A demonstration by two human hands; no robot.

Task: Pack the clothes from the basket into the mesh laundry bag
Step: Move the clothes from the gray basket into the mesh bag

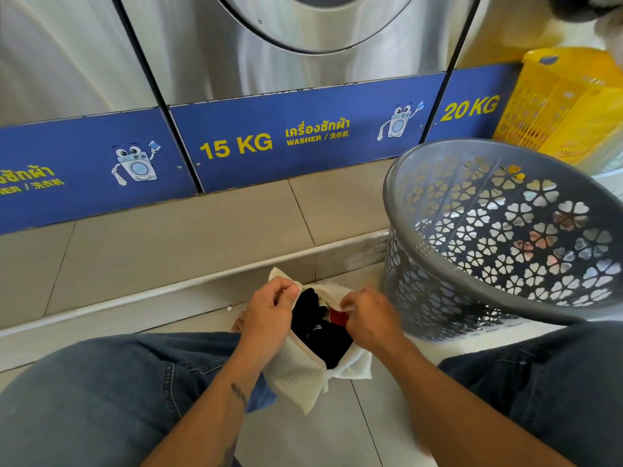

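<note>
Three big shiny washers [303, 45] stand behind a pale tiled floor [337, 426]. One white mesh bag [296, 365] sits between two hands. The left hand [268, 313] and right hand [369, 316] each pinch its rim. Black clothes [320, 328] fill it. One grey basket [505, 241] leans just right of the right hand.

**Colours at the washers**

A white mesh laundry bag [296, 365] is showing black clothes [320, 328] and a red scrap [338, 316]. The grey basket [505, 251] is wearing flower-shaped cut-outs. A yellow crate [559, 106] is glowing beside blue panels [303, 136] carrying yellow lettering.
</note>
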